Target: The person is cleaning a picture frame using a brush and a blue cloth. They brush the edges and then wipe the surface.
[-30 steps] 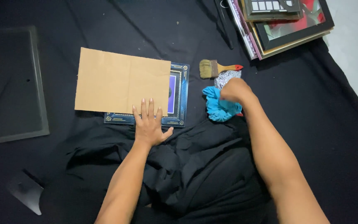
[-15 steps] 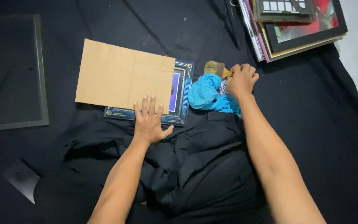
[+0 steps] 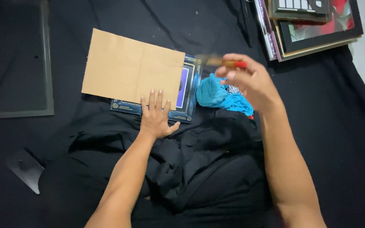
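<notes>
place: framing workshop | signs: stacked picture frames [image 3: 313, 25], glass pane [image 3: 15, 63], black cloth [image 3: 339, 126]

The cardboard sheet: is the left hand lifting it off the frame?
No, the left hand lies flat on the cardboard, which rests on the frame.

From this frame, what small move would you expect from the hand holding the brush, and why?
Probably bring the brush left to the blue frame. The right hand grips it lifted above the teal cloth, while the left hand presses the frame's edge under the cardboard sheet.
</notes>
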